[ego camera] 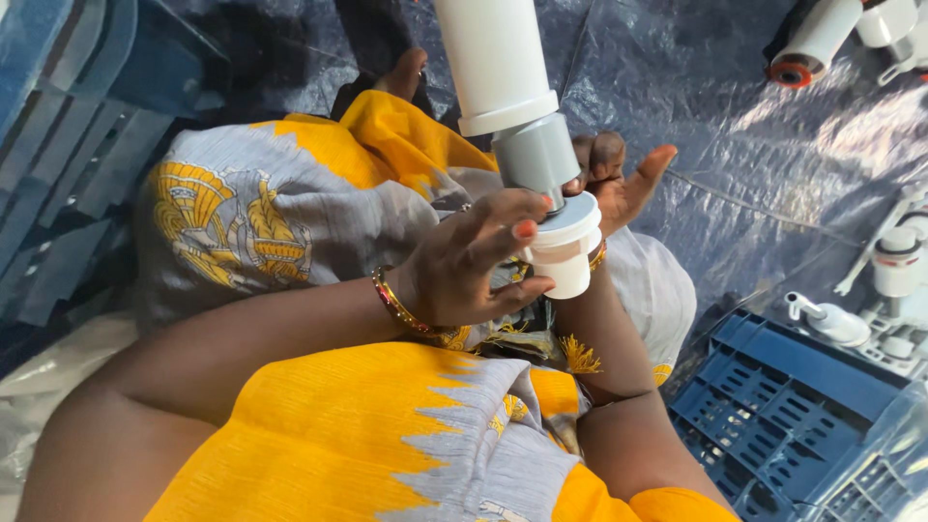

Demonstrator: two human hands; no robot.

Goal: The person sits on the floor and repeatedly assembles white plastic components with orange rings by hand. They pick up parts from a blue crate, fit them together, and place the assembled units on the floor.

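Observation:
A white plastic pipe (493,58) slants down from the top into a grey collar (534,155), which ends in a white threaded fitting (565,246). My left hand (474,261) reaches in from the left, gold bangle on the wrist, and grips the white fitting with thumb below and fingers on top. My right hand (619,179) comes up from the lower right behind the assembly. Its fingers curl against the grey collar and its thumb is spread away. The assembly is held over my lap, above yellow and grey patterned cloth (319,213).
A blue plastic crate (793,406) stands at the lower right, with white pipe fittings (894,280) just beyond it. More white tubes, one with a red end (807,53), lie at the top right on a dark blue tarpaulin (754,164). Blue crates (68,145) are at the left.

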